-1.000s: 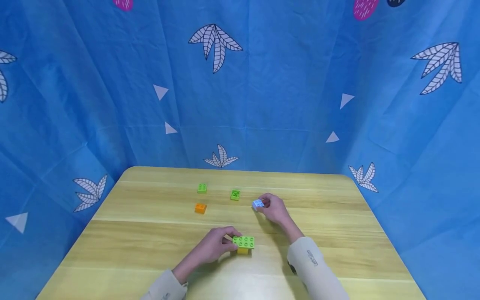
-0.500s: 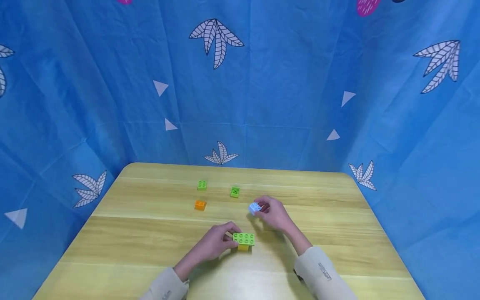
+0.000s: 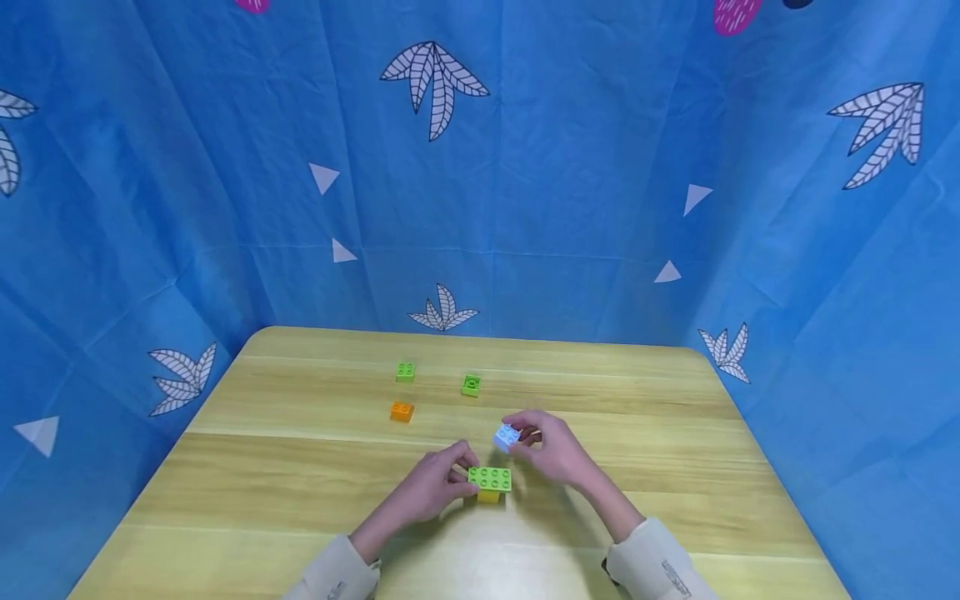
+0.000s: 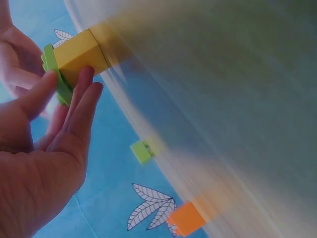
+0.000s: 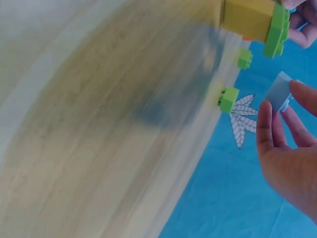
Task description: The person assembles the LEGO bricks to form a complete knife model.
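Observation:
Near the middle of the table, a flat green building plate (image 3: pixel 490 479) with two rows of studs sits on top of a yellow block (image 4: pixel 81 52). My left hand (image 3: pixel 431 486) pinches this stack at its left end, thumb and fingers on the green plate and the block's side. A light blue building brick (image 3: pixel 506 437) is pinched between the thumb and fingers of my right hand (image 3: pixel 555 450), just behind the stack and apart from it. In the right wrist view the blue brick (image 5: pixel 279 91) is held up off the table, tilted.
Farther back on the table (image 3: pixel 637 392) lie a green brick (image 3: pixel 405 372) studs up, another green brick (image 3: pixel 471 386) with its hollow underside showing, and an orange brick (image 3: pixel 402 412). A blue patterned cloth (image 3: pixel 562 167) hangs behind and along both sides.
My right hand has lifted the blue brick and brought it nearer and slightly left, toward the green-and-yellow stack. The left hand and the stack have stayed in place.

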### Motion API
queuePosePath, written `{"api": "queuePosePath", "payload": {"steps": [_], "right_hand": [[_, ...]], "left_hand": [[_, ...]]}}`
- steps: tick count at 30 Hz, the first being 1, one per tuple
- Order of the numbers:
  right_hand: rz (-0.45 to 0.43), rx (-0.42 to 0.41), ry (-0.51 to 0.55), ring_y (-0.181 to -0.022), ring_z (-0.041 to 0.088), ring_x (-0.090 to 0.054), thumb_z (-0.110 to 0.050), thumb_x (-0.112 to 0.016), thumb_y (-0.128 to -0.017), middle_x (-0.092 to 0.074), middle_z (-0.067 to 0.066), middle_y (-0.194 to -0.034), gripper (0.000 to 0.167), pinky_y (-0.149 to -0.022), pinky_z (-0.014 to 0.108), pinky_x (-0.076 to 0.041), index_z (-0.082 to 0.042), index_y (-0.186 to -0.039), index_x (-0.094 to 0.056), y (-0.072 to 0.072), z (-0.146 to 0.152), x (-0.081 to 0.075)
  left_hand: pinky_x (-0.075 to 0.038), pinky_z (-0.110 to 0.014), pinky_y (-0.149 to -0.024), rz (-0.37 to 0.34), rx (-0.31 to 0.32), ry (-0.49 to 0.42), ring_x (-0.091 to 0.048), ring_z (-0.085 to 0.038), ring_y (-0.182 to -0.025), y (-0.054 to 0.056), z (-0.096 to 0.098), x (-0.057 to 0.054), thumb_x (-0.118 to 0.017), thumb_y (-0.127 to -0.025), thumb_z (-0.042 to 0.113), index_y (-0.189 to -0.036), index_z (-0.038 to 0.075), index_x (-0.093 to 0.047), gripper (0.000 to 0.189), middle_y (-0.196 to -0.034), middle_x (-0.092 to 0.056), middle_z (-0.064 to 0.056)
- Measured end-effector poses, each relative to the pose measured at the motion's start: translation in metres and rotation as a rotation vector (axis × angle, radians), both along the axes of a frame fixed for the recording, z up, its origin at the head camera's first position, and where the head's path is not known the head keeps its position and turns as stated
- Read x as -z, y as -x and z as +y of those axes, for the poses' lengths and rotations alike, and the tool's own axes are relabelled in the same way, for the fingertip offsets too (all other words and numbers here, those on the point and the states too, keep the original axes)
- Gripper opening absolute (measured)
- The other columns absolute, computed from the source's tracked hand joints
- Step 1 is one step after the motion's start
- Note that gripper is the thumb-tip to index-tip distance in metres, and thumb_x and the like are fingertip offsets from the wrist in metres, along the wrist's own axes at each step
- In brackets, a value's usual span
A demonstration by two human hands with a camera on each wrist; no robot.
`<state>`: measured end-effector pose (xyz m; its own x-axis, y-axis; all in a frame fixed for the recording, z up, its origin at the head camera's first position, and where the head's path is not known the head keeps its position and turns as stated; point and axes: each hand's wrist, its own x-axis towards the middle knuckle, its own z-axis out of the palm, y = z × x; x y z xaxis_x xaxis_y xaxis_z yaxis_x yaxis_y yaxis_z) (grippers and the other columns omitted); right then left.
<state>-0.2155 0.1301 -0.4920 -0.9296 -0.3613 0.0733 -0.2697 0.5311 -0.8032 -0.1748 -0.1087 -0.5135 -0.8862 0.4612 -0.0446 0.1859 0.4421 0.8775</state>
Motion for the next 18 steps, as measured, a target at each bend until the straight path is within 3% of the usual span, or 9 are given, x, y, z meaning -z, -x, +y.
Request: {"api": "queuePosePath", "payload": {"steps": [10, 18], "right_hand": [[0.000, -0.201, 0.026, -0.103, 0.023, -0.065, -0.004, -0.073, -0.094, -0.069, 0.010, -0.119, 0.039, -0.094, 0.041, -0.060, 0.000, -0.132, -0.066, -0.016, 0.000, -0.006], [0.004, -0.266, -0.002, -0.103, 0.021, -0.065, -0.009, -0.074, -0.095, -0.069, 0.006, -0.117, 0.039, -0.094, 0.037, -0.060, -0.005, -0.132, -0.067, -0.020, 0.001, -0.003]], "left_hand": [[-0.064, -0.031, -0.081, -0.007, -0.003, -0.009, -0.075, -0.028, -0.101, 0.000, 0.000, -0.001, -0.076, -0.092, 0.007, -0.107, 0.008, -0.062, 0.021, -0.119, -0.071, -0.016], [-0.064, -0.028, -0.079, -0.010, 0.006, -0.025, -0.075, -0.027, -0.099, 0.001, 0.000, 0.001, -0.075, -0.092, 0.005, -0.109, 0.007, -0.062, 0.022, -0.120, -0.070, -0.018]]}}
